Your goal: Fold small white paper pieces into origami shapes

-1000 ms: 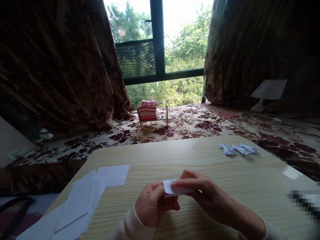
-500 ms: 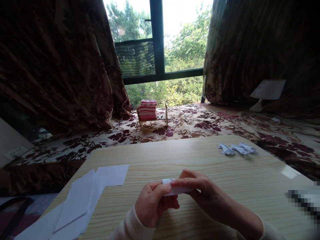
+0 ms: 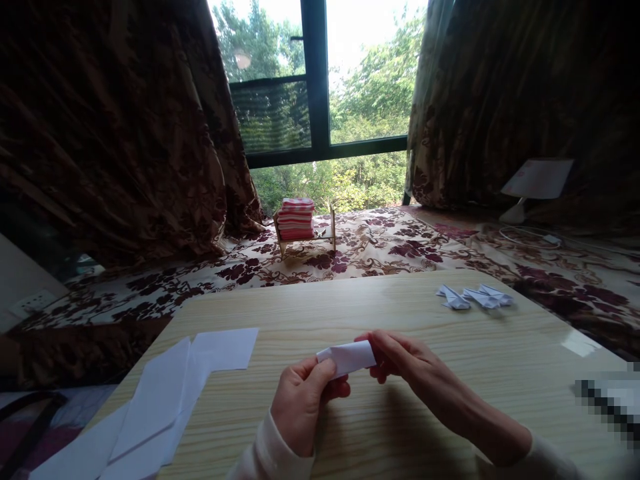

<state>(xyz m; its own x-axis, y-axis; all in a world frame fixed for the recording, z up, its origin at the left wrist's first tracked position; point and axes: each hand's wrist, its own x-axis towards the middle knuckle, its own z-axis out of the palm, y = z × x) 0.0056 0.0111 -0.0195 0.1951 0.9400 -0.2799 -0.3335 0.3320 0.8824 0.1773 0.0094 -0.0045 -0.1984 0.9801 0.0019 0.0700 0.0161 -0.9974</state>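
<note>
A small white folded paper (image 3: 353,357), shaped as a narrow strip, is held above the light wooden table (image 3: 280,313). My left hand (image 3: 306,393) pinches its left end, thumb on top and fingers curled beneath. At the right end of the strip, my right hand (image 3: 405,363) grips the edge, its fingertips partly hidden behind the paper. On the table's left side, several white paper sheets (image 3: 150,400) overlap. Several small folded paper figures (image 3: 487,297) sit together near the far right edge of the table.
Beyond the table, a small wooden rack (image 3: 333,230) holds a stack of red-and-white striped cloth (image 3: 296,219) on a flowered cover. A lamp (image 3: 537,180) with its cord stands at the right. A blurred-out object (image 3: 610,400) lies at the right table edge.
My right hand has slid off the paper's top to its right end, and more of the strip's face shows. The strip is raised slightly and tilted. My left hand keeps its pinch.
</note>
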